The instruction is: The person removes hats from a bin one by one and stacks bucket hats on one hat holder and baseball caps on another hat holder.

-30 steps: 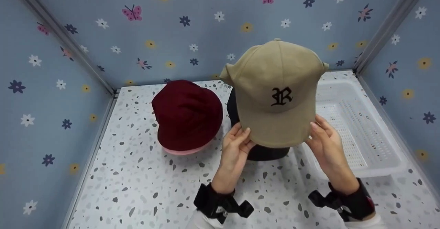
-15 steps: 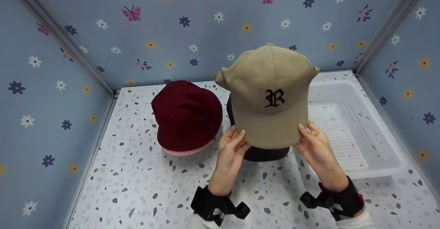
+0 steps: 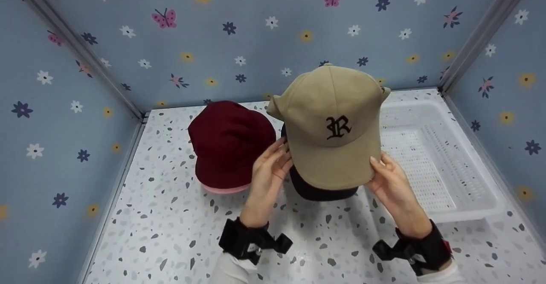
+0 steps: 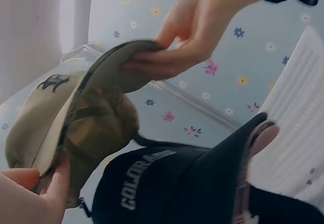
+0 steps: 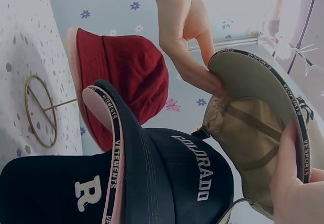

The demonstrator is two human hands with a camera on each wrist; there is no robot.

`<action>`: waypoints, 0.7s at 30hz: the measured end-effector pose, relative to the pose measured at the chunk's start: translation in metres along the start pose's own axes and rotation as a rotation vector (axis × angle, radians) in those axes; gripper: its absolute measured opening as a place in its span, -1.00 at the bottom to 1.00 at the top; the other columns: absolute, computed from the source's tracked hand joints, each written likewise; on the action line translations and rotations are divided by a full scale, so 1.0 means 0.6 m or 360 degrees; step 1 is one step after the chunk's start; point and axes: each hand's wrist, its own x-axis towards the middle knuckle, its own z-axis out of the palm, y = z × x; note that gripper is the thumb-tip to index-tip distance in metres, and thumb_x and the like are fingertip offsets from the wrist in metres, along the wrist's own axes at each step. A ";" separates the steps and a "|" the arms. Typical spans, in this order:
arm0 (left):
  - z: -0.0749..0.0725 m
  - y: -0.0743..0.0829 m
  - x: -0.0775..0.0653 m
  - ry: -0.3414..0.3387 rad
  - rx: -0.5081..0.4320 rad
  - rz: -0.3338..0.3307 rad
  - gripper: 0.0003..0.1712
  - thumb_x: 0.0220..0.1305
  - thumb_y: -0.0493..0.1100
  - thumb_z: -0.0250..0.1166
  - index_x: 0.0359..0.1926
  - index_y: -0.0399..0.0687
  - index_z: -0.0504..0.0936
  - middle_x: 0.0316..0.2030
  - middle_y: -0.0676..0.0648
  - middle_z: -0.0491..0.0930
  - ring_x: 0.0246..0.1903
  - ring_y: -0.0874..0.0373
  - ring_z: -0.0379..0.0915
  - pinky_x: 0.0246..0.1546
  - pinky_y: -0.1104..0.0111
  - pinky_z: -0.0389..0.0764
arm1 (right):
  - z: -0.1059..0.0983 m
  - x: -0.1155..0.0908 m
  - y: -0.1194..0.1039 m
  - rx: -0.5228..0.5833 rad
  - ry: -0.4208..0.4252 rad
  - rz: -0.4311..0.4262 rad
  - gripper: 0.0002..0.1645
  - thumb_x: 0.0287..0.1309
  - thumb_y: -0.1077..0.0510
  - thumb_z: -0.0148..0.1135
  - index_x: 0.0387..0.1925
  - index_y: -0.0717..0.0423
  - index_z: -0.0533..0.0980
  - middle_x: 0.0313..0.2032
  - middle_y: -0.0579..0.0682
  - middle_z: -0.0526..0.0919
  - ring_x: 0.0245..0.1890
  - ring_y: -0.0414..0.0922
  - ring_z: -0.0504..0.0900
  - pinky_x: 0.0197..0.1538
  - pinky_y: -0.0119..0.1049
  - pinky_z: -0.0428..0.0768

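A beige baseball cap (image 3: pixel 330 100) with a black letter R on its front is held tilted, brim toward me. At the left edge of the brim, my left hand (image 3: pixel 268 169) pinches it between thumb and fingers. My right hand (image 3: pixel 390 179) grips the opposite brim edge, thumb on top and fingers beneath. Below and behind sits a dark cap (image 3: pixel 322 192), mostly hidden in the head view. The right wrist view shows it as a COLORADO cap (image 5: pixel 190 168), with another dark cap (image 5: pixel 50 188) lettered R under it. Whether beige touches dark is unclear.
A burgundy hat (image 3: pixel 232 143) stands to the left over a pink-edged one (image 3: pixel 226 189), on a brass stand (image 5: pixel 40 112). A white perforated basket (image 3: pixel 469 181) lies on the right. Flower-patterned walls (image 3: pixel 256 41) enclose the speckled table (image 3: pixel 170 233).
The beige cap has moved lower and to the left. My left hand has shifted left and up along the brim's side; my right hand followed leftward, keeping its grip.
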 end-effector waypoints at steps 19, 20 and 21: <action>0.033 0.095 0.111 0.0172 -0.0372 -0.0348 -0.71 0.31 -0.24 -0.03 -0.01 -0.31 0.33 -0.05 -0.23 0.34 0.08 0.01 0.23 0.15 0.28 0.22 | -0.012 -0.007 -0.003 -0.0073 -0.0056 0.0026 -0.64 0.29 0.39 -0.32 -0.02 0.16 0.36 -0.26 0.04 0.60 -0.30 -0.12 0.59 -0.24 -0.31 0.55; 0.036 0.099 0.115 0.0138 -0.0357 -0.0340 -0.76 0.31 -0.26 -0.04 -0.05 -0.31 0.34 -0.09 -0.22 0.36 0.03 0.02 0.27 0.12 0.30 0.25 | -0.012 -0.007 -0.003 -0.0081 -0.0049 0.0026 -0.63 0.28 0.40 -0.32 -0.02 0.16 0.37 -0.27 0.04 0.60 -0.30 -0.13 0.59 -0.24 -0.31 0.55; 0.039 0.102 0.118 0.0104 -0.0347 -0.0327 -0.79 0.31 -0.30 -0.06 -0.08 -0.31 0.35 -0.14 -0.20 0.37 -0.04 0.04 0.30 0.07 0.32 0.30 | -0.013 -0.007 -0.003 -0.0087 -0.0039 0.0027 -0.64 0.28 0.40 -0.31 -0.03 0.15 0.37 -0.27 0.03 0.59 -0.30 -0.13 0.59 -0.24 -0.32 0.55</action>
